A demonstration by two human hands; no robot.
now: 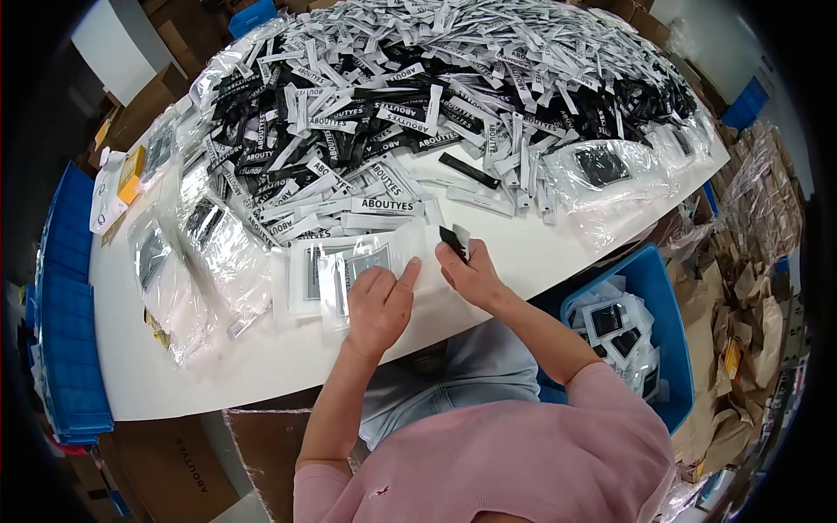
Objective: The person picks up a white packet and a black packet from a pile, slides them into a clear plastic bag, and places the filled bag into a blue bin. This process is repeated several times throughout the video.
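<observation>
My left hand (381,301) rests on a flat frosted plastic pouch (349,272) with a grey printed label. Its index finger stretches toward the pouch's right end, and the other fingers are curled. Close by on the right, my right hand (472,274) pinches a small bunch of sachets (452,243), black and white, beside the pouch's end. More pouches lie stacked under the left hand. Just beyond, a white sachet marked ABOUTYES (384,206) lies at the near edge of a large heap of black and white sachets (418,87).
Clear bags of pouches lie at left (166,270) and right (602,170) on the white table (174,383). A blue bin (671,349) with filled pouches (619,336) stands by my right side. Blue crates (70,305) stand at left, brown paper (750,349) at far right.
</observation>
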